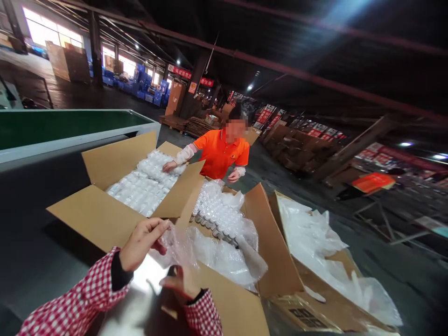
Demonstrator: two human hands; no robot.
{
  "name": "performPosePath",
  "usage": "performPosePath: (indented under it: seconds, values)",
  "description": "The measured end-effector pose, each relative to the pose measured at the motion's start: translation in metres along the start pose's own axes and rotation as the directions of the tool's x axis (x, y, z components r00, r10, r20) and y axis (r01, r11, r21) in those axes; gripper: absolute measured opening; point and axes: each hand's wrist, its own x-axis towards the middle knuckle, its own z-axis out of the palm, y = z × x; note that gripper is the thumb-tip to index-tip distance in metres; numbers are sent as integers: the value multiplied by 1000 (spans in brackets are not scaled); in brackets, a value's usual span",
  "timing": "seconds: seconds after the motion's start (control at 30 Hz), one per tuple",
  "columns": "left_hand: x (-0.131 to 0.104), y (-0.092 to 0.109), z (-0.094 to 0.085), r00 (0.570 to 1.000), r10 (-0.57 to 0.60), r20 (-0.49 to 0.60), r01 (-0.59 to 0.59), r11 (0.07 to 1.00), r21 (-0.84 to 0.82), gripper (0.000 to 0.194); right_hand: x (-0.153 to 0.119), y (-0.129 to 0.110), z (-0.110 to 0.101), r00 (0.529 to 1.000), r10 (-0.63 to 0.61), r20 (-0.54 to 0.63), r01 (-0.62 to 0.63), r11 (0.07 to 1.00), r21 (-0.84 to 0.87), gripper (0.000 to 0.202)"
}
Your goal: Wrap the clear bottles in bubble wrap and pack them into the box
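My left hand (142, 242) is closed, its thumb and fingers pinching a clear bubble wrap bag (178, 245) over the near flaps of the boxes. Just below the bag is my right hand (180, 283), blurred, its fingers curled near a small dark thing that I cannot make out. Ahead stands an open cardboard box (255, 247) with rows of small bottles (215, 228) under bubble wrap (224, 256). Left of it, another open carton (101, 217) holds rows of bubble-wrapped items (140, 189).
A co-worker in an orange shirt (224, 151) stands across the boxes, one hand (170, 166) on the wrapped items. To the right, a long carton (315, 289) holds white bubble bags (311, 233). A green conveyor belt (66, 126) runs at the left.
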Motion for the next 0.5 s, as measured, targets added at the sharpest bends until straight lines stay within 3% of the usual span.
performPosePath:
  seconds: [0.1,0.17,0.23,0.3,0.37,0.43,0.5]
  values:
    - [-12,3,-20,999,3,32,-6,997,76,43,1,-7,14,985,123,-120,-108,987,121,49]
    - [-18,-2,-41,997,44,-63,-29,973,229,69,-4,-10,15,968,195,-156,-169,972,162,41]
    - [-23,-13,-59,999,7,-50,7,965,264,80,-9,-10,13,960,247,-134,-220,957,186,40]
    - [-26,-30,-67,984,-127,126,110,985,135,64,-12,-9,10,947,321,-27,-304,917,260,43]
    - [-28,-49,-66,940,-245,238,263,964,-43,43,-14,-11,6,921,375,109,-389,860,330,48]
    - [-30,-66,-60,912,-362,191,397,897,-196,34,-16,-19,-1,920,336,200,-383,875,295,56]
    - [-32,-76,-57,874,-456,166,485,817,-312,30,-18,-27,-7,950,222,218,-257,956,145,55]
